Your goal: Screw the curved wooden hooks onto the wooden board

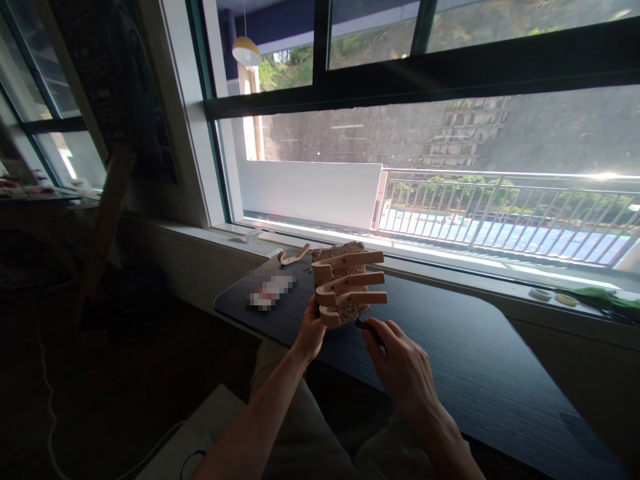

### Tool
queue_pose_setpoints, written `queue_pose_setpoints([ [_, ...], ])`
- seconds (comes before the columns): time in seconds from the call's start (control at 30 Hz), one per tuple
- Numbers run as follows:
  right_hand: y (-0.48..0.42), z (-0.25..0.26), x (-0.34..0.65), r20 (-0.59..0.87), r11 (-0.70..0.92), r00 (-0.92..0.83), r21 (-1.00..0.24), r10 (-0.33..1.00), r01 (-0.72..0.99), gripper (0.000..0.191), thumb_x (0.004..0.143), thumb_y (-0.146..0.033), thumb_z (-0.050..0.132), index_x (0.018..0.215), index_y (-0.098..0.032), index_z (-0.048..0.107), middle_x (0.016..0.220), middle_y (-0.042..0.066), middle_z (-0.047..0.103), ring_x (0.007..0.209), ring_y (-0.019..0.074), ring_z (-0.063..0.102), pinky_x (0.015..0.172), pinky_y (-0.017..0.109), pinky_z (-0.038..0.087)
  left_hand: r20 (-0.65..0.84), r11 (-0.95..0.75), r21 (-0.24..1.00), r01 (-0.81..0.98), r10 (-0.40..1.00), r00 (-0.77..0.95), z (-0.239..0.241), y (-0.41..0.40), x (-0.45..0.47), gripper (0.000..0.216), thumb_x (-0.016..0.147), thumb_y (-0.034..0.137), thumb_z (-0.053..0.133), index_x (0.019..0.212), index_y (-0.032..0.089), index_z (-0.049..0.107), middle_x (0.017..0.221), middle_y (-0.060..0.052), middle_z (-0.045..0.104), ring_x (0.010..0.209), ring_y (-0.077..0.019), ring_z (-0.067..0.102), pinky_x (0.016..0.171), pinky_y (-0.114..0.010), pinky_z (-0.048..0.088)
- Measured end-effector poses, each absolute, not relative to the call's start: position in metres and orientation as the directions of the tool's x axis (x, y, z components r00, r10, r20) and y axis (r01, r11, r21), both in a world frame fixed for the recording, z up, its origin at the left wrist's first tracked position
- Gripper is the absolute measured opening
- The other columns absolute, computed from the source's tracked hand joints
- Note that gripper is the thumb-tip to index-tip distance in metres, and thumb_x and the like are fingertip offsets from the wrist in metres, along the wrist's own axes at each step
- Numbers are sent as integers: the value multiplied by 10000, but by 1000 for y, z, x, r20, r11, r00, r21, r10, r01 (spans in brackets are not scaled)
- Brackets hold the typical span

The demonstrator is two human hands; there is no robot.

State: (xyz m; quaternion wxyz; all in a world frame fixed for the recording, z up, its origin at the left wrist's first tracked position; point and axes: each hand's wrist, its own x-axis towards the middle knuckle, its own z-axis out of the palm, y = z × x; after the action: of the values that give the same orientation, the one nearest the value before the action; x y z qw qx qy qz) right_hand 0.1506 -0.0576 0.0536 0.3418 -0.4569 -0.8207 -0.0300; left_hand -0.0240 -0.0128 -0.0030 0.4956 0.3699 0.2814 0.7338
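A rough brown block, like a piece of wood with bark (pixel 345 250), is held above the table, with several curved wooden hooks (pixel 350 280) along its near side. My left hand (pixel 311 333) grips its lower left part, fingers partly hidden behind it. My right hand (pixel 403 360) is closed round the dark handle of a slim tool (pixel 371 328); its tip is at the block's lower edge, and I cannot tell its kind or whether it touches. Another curved wooden hook (pixel 294 255) lies on the dark table (pixel 450 333), beyond the block to the left.
A blurred-out flat item (pixel 271 292) lies on the table's left part. Behind the table run a windowsill and a large window (pixel 425 140). Green stuff (pixel 590 297) and small round items (pixel 567 300) lie on the sill at right. A white cable (pixel 47 380) trails over the floor.
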Motion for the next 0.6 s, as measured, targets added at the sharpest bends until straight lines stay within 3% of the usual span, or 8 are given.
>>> queue_pose_setpoints([
  [0.23, -60, 50, 152, 628, 642, -362, -298, 689, 706, 283, 861, -209, 392, 1126, -234, 487, 978, 23, 624, 753, 135, 613, 606, 236, 429, 277, -368, 778, -509, 928, -248, -5, -12, -24, 441, 643, 162, 728, 1045, 229, 558, 1022, -16, 645, 941, -157, 599, 865, -297, 423],
  [0.6, -59, 51, 149, 575, 554, -299, -338, 761, 761, 257, 886, -364, 399, 1035, -212, 543, 851, 14, 684, 685, 153, 642, 562, 247, 417, 279, -356, 776, -521, 934, -223, -7, -11, -26, 468, 639, 170, 726, 1070, 226, 553, 1040, -38, 642, 964, -191, 596, 856, -338, 438],
])
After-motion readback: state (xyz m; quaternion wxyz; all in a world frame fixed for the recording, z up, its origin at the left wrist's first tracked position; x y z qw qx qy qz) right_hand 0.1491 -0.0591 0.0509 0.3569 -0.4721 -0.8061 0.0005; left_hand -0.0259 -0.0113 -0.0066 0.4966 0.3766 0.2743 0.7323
